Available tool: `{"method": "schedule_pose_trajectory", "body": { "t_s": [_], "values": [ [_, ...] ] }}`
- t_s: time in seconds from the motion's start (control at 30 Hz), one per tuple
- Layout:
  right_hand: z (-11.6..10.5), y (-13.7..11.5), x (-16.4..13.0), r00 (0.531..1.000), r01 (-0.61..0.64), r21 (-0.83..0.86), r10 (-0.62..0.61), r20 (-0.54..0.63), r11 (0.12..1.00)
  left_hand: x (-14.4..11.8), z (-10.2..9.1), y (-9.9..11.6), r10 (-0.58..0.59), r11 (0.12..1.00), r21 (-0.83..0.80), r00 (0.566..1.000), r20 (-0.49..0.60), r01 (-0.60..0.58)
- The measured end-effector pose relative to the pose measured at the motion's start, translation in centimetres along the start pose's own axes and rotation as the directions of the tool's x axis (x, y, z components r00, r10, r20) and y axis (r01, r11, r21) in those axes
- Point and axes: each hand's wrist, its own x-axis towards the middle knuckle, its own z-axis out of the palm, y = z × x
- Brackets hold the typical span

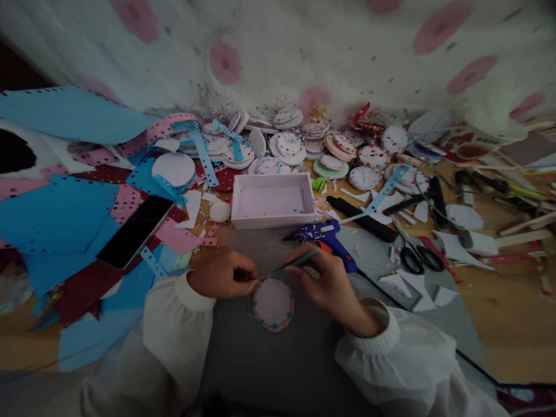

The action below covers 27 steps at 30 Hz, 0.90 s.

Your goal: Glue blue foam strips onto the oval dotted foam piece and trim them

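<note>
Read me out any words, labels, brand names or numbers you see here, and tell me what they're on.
None can be read.
Blue glue gun: pale marks on its body, too blurred to read.
Red and white packaging at the far right: print too blurred to read.
Phone: screen dark, no text.

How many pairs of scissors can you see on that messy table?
1. The scissors with black handles lie to the right of the blue glue gun, among white scraps. More could be hidden in the clutter of dark tools further right.
</note>
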Motion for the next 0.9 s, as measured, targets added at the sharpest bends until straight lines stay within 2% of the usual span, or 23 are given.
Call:
{"method": "schedule_pose_trajectory", "body": {
  "t_s": [0.17, 0.23, 0.3, 0.37, 0.43, 0.5, 0.57, 0.67, 0.8, 0.9],
  "values": [
    [-0.2, -0.3, 0.1, 0.998, 0.051, -0.024, -0.051, -0.023, 0.998, -0.1, -0.1, 0.1, -0.007, 1.000, 0.000, 1.000, -0.005, 0.007],
    [-0.5, -0.4, 0.3, 0.994, 0.077, -0.020, -0.078, -0.079, 0.997, -0.2, -0.1, 0.1, -0.028, 1.000, 0.002, 0.999, -0.020, 0.028],
    [-0.7, -0.4, 0.5, 0.982, 0.093, -0.015, -0.094, -0.162, 0.996, -0.2, 0.0, 0.0, -0.097, 0.995, -0.028, 0.994, -0.060, 0.095],
    [-0.7, -0.3, 0.6, 0.971, 0.098, -0.014, -0.098, -0.216, 0.995, -0.1, 0.1, -0.2, -0.190, 0.974, -0.151, 0.974, -0.122, 0.171],
    [-0.4, 0.0, 0.7, 0.966, 0.107, -0.041, -0.113, -0.232, 0.993, 0.1, 0.4, -0.6, -0.253, 0.925, -0.338, 0.945, -0.209, 0.173],
    [0.0, 0.4, 0.7, 0.959, 0.146, -0.119, -0.170, -0.228, 0.982, 0.4, 0.7, -1.1, -0.292, 0.869, -0.485, 0.894, -0.338, 0.100],
    [0.5, 0.8, 0.8, 0.942, 0.225, -0.214, -0.268, -0.200, 0.950, 0.5, 0.9, -1.5, -0.324, 0.828, -0.561, 0.835, -0.446, 0.022],
    [1.1, 1.1, 1.1, 0.917, 0.329, -0.308, -0.380, -0.122, 0.893, 0.6, 0.9, -1.7, -0.341, 0.794, -0.605, 0.781, -0.523, -0.059],
    [1.5, 1.2, 1.4, 0.929, 0.332, -0.368, -0.369, -0.033, 0.869, 0.6, 0.8, -1.3, -0.350, 0.769, -0.635, 0.782, -0.516, -0.076],
    [1.5, 1.0, 1.2, 0.931, 0.321, -0.356, -0.361, -0.052, 0.878, 0.6, 0.7, -1.0, -0.355, 0.765, -0.642, 0.800, -0.483, -0.048]
  ]
}}
